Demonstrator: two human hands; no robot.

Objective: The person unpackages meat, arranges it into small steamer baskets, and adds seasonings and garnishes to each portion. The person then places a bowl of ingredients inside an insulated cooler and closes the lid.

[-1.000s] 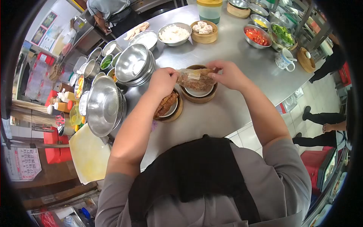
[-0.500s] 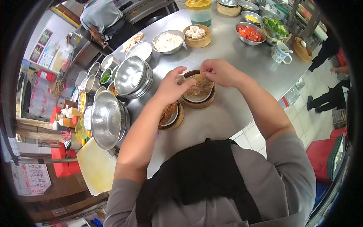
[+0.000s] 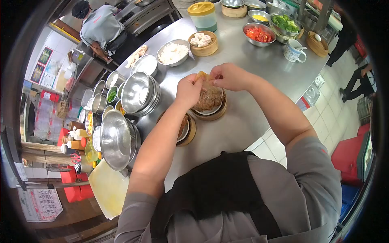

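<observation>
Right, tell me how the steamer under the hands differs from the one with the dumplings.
The steamer under the hands holds one large brown, meat-like piece; the dumpling steamer holds several small pale dumplings.
A white dish lines the first steamer; none shows in the dumpling steamer.
Both hands are over the first; the dumpling steamer is untouched.
Both are round, open and on the metal table.

The bench (image 3: 237,133) bears two baskets of brown food (image 3: 212,117), one basket of dumplings (image 3: 204,51), one bowl of red pieces (image 3: 258,35), one bowl of green pieces (image 3: 285,25), one mug (image 3: 292,54) and one yellow-lidded tub (image 3: 202,18); the nested steel bowls (image 3: 135,92) number several, their overlapping rims hard to count.
</observation>
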